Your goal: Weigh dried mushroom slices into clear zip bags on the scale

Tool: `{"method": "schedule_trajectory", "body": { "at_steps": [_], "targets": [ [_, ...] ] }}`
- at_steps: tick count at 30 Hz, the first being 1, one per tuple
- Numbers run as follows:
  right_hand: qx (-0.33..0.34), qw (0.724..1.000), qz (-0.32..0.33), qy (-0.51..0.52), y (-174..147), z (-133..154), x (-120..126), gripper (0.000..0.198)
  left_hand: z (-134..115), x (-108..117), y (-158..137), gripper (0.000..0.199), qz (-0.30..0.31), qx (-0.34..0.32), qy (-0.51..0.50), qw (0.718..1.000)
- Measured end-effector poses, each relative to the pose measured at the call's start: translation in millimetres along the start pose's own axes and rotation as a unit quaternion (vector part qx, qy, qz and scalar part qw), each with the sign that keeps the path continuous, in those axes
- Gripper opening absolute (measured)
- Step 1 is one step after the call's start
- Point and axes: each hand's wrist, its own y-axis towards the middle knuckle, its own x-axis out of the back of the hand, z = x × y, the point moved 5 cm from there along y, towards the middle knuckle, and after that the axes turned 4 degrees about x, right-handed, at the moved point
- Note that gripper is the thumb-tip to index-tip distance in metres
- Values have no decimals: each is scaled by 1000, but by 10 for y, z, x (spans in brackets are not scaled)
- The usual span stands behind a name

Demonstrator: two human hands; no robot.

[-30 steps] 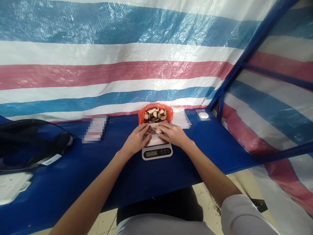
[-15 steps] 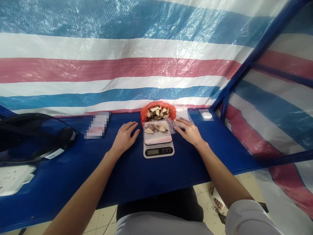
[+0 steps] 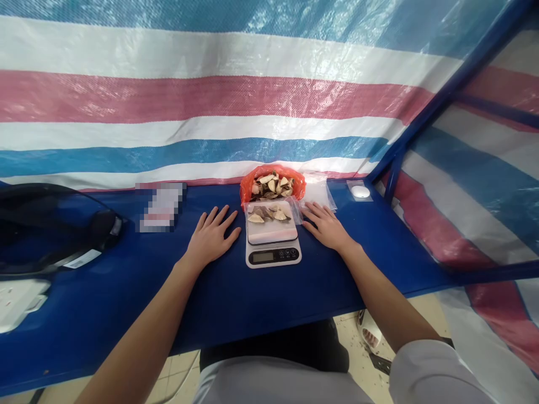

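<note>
A white digital kitchen scale (image 3: 273,258) sits on the blue table between my hands. On its platform lies a clear plastic bag (image 3: 269,229) with several dried slices (image 3: 279,214) in it, pale inside and dark at the rind. Just behind, a red plastic bag (image 3: 247,188) stands with its mouth wide, full of similar slices (image 3: 273,184). My left hand (image 3: 213,234) rests palm down left of the scale, fingers spread. To the right, my right hand (image 3: 327,226) lies flat beside the scale, its fingertips near the clear bag's edge. Neither hand holds anything.
More clear plastic bags (image 3: 319,191) lie behind my right hand. A small white rounded item (image 3: 360,192) is on the far right. At left are a blurred-out packet (image 3: 162,207), a black headset-like device (image 3: 99,227) and a white power strip (image 3: 19,303). A striped tarp (image 3: 210,98) hangs behind.
My left hand's fingers have spread wider and flattened on the table. My right hand has settled slightly, fingers spread. The view has tilted down a little; scale and bags remain in place.
</note>
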Motion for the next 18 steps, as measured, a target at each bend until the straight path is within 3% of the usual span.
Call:
{"method": "schedule_trajectory", "body": {
  "at_steps": [12, 18],
  "targets": [
    [7, 999, -27, 22, -12, -2, -4, 49, 79, -94, 6, 58, -66, -21, -62, 996],
    [3, 999, -23, 24, -11, 4, 4, 48, 87, -105, 4, 57, -69, -17, -67, 995]
  ]
}}
